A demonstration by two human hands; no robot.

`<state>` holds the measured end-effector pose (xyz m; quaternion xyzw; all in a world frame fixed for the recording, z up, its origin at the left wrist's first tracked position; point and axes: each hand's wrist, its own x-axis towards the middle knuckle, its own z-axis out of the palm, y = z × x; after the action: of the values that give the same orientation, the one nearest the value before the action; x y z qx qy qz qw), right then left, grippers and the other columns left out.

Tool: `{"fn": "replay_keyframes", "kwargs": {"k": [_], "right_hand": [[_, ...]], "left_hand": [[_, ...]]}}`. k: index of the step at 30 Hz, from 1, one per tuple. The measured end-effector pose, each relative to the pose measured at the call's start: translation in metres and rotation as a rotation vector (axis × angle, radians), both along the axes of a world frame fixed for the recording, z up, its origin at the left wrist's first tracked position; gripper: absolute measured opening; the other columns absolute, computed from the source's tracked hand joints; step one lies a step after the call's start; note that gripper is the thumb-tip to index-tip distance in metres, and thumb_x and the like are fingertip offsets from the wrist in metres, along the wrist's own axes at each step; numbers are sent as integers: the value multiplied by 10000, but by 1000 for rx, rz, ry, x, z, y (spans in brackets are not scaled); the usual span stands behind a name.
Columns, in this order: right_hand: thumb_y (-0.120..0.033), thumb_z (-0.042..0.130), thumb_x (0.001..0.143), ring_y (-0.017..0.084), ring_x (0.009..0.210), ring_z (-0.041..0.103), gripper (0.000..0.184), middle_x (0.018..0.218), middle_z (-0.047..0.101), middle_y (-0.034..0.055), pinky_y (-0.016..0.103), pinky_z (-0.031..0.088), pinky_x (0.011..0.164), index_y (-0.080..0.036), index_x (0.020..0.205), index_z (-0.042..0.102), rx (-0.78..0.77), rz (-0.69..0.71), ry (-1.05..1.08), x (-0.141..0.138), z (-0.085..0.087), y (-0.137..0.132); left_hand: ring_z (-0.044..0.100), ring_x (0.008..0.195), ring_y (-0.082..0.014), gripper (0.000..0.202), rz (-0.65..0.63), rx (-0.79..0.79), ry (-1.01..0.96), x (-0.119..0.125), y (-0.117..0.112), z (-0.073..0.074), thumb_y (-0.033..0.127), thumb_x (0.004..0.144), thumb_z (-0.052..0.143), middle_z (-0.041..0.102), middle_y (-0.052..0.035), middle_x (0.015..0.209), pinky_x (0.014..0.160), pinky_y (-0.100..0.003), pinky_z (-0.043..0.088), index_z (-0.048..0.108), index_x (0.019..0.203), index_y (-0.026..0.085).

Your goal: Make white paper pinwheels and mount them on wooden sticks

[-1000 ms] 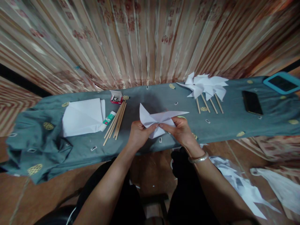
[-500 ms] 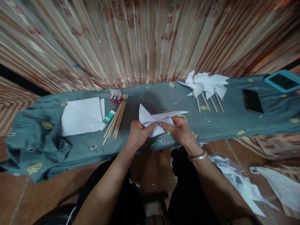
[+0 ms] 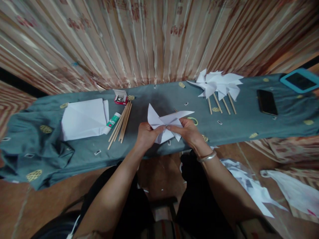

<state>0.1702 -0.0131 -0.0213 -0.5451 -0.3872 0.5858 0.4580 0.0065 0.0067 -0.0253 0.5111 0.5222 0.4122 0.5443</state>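
Observation:
A white paper pinwheel [image 3: 171, 119] is held between both hands over the near side of the cloth-covered table. My left hand [image 3: 147, 134] grips its left side, with the thumb pressed at the middle of the folds. My right hand [image 3: 188, 131] pinches the right side, its thumb meeting the left one at the centre. The fingers underneath are hidden by the paper. Just behind the right hand lies a yellow-green ring [image 3: 193, 120], perhaps a scissors handle. To the left of my hands are thin wooden sticks [image 3: 122, 124] and a green and white glue stick [image 3: 112, 122].
A stack of white paper [image 3: 83, 119] lies at the left, near a small red box [image 3: 121, 97] of metal pieces. Several finished pinwheels [image 3: 219, 84] on sticks rest at the back right. Beyond them are a black phone [image 3: 267, 102] and a blue-framed tablet [image 3: 300, 80].
The whole view has shifted slightly, with the table higher in the picture. Both hands keep hold of the pinwheel, and its right-hand blade is a little differently angled.

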Motion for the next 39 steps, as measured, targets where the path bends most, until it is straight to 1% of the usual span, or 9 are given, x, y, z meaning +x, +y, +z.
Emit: {"fn": "replay_keyframes", "kwargs": {"k": [5, 12, 18, 20, 25, 30, 34, 39], "right_hand": [[-417, 898, 484, 179, 627, 660, 400, 714, 744, 24, 322, 547, 609, -178, 770, 754, -45, -13, 53, -2, -3, 0], [-377, 881, 508, 156, 602, 645, 366, 724, 739, 15, 319, 551, 616, -181, 781, 738, -41, -22, 98, -6, -3, 1], [-335, 852, 559, 172, 648, 662, 319, 778, 747, 38, 325, 539, 632, -174, 813, 744, -52, -33, 48, -6, -6, 1], [-346, 850, 562, 173, 650, 660, 323, 778, 749, 36, 322, 533, 635, -177, 818, 746, -47, -37, 33, -7, -7, 1], [-372, 868, 515, 167, 637, 647, 345, 755, 749, 17, 301, 521, 634, -184, 777, 746, -32, -57, 26, -7, -4, 3], [-368, 864, 538, 164, 656, 647, 342, 769, 748, 18, 310, 524, 668, -179, 798, 747, -5, -38, 16, -6, -3, 4], [-374, 867, 540, 163, 664, 643, 356, 784, 744, 22, 324, 529, 676, -177, 813, 752, 19, -29, 5, -4, -3, 4], [-413, 877, 519, 152, 644, 623, 387, 766, 733, 17, 321, 526, 656, -179, 801, 752, 49, -14, -11, -3, -3, 4]], "left_hand": [[695, 672, -206, 226, 19, -3, 24, 0, 0, -4, 292, 590, 778, 765, -59, 749, 599, -262, 511, 777, 738, 121], [690, 675, -209, 214, 35, 19, 43, -1, -2, -1, 314, 598, 778, 760, -53, 734, 592, -261, 499, 770, 698, 125], [687, 667, -213, 208, 48, 49, 101, -2, -2, -1, 331, 621, 769, 754, -54, 711, 580, -260, 483, 756, 663, 128], [690, 679, -214, 199, 51, 59, 107, -2, -2, 0, 323, 624, 762, 757, -54, 719, 576, -255, 482, 757, 666, 128], [696, 686, -218, 207, 36, 40, 106, -1, 0, 0, 313, 636, 737, 760, -57, 734, 574, -256, 495, 761, 704, 118], [705, 713, -224, 212, 36, 37, 114, 0, 1, 2, 304, 635, 730, 764, -56, 751, 587, -263, 515, 765, 730, 117], [707, 715, -220, 204, 42, 28, 72, -1, 1, 2, 284, 617, 731, 766, -51, 751, 601, -266, 527, 766, 736, 123], [704, 698, -212, 226, 12, 11, 2, -1, 0, -1, 308, 591, 744, 765, -47, 744, 614, -269, 530, 766, 726, 128]]}}
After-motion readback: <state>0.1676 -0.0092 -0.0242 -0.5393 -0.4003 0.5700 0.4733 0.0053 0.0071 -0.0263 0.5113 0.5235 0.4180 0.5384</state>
